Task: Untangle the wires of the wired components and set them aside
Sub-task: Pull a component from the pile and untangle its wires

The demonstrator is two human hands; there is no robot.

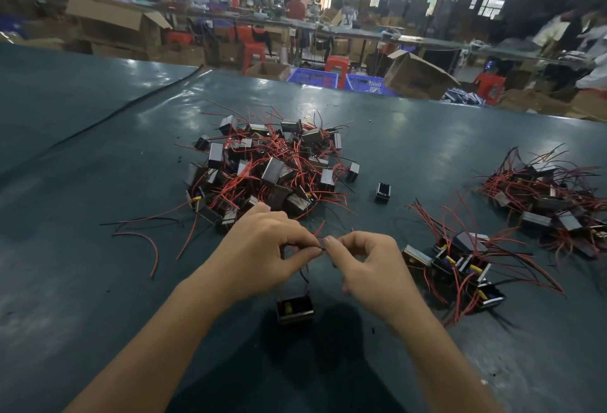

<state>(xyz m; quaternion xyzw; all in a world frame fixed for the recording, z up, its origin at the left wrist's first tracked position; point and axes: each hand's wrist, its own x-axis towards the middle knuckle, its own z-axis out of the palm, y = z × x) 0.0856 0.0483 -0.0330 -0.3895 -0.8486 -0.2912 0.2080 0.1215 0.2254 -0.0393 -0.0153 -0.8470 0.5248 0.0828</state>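
Observation:
A small black wired component hangs by its thin wires just above the dark green table. My left hand and my right hand pinch the wire ends between thumb and forefinger, fingertips almost touching at the middle. Behind my hands lies a big tangled pile of components with red and black wires. Two smaller groups of components lie to the right, a near group and a far group.
One lone black component sits between the big pile and the right groups. Loose red wires trail to the left of my hands. Beyond the table's far edge stand cardboard boxes, blue crates and red stools.

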